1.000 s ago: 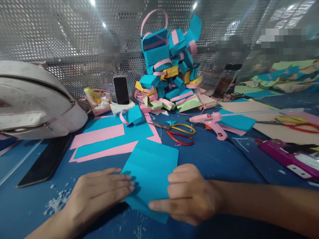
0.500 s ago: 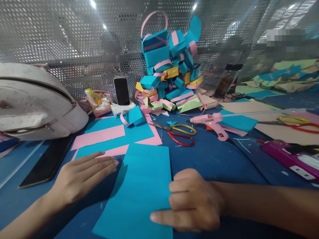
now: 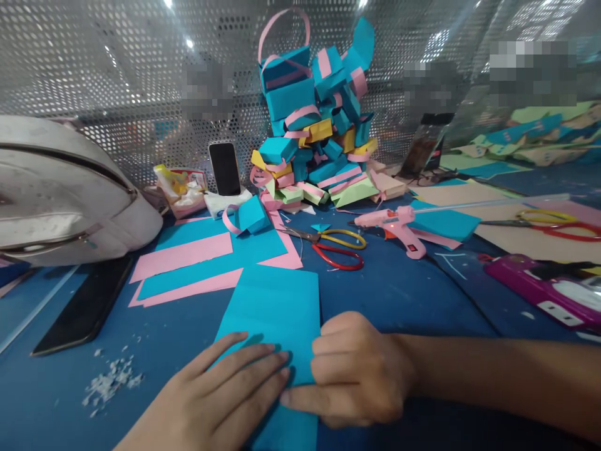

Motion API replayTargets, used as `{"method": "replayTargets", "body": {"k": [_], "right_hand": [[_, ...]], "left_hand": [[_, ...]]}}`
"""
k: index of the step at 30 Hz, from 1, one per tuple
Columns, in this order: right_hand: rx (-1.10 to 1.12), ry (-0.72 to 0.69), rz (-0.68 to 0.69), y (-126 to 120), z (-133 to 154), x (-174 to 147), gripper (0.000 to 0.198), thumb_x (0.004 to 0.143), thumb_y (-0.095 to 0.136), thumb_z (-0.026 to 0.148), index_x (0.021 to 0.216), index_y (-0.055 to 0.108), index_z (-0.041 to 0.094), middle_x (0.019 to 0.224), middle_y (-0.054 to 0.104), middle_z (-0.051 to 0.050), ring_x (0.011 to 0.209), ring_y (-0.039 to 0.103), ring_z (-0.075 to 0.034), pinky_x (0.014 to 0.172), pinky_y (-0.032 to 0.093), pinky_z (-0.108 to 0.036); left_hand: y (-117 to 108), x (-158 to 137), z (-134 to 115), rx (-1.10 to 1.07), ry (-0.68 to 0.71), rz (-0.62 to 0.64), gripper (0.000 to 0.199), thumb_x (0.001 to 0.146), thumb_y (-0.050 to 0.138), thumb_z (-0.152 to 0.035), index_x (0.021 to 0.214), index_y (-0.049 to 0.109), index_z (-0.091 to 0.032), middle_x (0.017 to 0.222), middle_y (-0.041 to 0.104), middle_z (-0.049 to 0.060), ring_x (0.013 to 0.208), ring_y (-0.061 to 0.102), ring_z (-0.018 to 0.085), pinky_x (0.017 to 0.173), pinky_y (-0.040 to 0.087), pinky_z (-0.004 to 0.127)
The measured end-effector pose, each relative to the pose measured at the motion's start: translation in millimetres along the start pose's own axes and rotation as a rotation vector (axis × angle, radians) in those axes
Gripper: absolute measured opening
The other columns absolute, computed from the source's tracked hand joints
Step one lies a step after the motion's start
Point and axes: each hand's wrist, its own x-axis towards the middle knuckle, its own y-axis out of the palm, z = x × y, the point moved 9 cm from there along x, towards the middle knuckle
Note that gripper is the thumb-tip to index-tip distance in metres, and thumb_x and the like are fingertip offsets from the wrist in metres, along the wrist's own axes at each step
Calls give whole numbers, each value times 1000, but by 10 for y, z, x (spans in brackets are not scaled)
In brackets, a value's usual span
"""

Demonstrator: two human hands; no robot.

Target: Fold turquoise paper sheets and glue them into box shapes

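Observation:
A folded sheet of blue paper [image 3: 277, 300] lies in front of me, its long side running away from me. My left hand [image 3: 225, 388] rests flat on the lower part of it, fingers stretched and slightly spread. At the right edge, my right hand [image 3: 357, 376] is closed, its fingers curled, with one finger stretched over the paper and pressing on it. The fingertips of both hands almost meet. The sheet's near end is partly hidden beneath my left hand.
Beyond the sheet lie scissors [image 3: 335, 247] and a pink glue gun [image 3: 392, 227]. Pink strips [image 3: 183, 257] and blue sheets are at the left, near a black phone [image 3: 87, 307] and a white bag [image 3: 61, 194]. Paper boxes [image 3: 291, 100] are piled behind. Small white scraps [image 3: 113, 382] lie front left.
My left hand has moved right and toward me, from beside the sheet onto it, uncovering the white scraps. My right hand stays at the right edge. The view has shifted slightly.

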Motion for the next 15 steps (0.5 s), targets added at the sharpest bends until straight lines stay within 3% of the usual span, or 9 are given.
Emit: {"method": "replayTargets", "body": {"k": [6,10,13,15], "right_hand": [[21,-85,-115,-120,117,16,17,83,64,23,91,76,14,59,48,5,48,36,-8,44,22,-29],[37,-154,-149,-100,208,-57,16,86,61,24,82,77,25,86,65,5,66,52,-9,53,38,-28],[29,-179,-157,-81,230,-89,31,92,53,23,70,74,28,100,68,8,83,56,-10,64,44,-27],[15,-169,-134,-68,212,-68,30,93,50,23,79,76,26,100,69,7,85,57,-10,63,44,-27]], "left_hand": [[-80,-69,50,-16,21,-87,41,105,26,-24,127,59,-18,125,67,1,126,54,13,119,26,37],[-220,-97,2,37,56,-127,37,104,29,-17,126,60,-20,131,63,-3,131,49,13,119,26,38],[-268,-126,147,9,13,-151,37,103,31,-19,125,60,-26,135,60,-4,132,48,14,117,29,39],[-195,-148,334,-62,-70,-139,36,102,35,-20,124,62,-31,141,54,-3,135,45,17,114,35,43]]}}
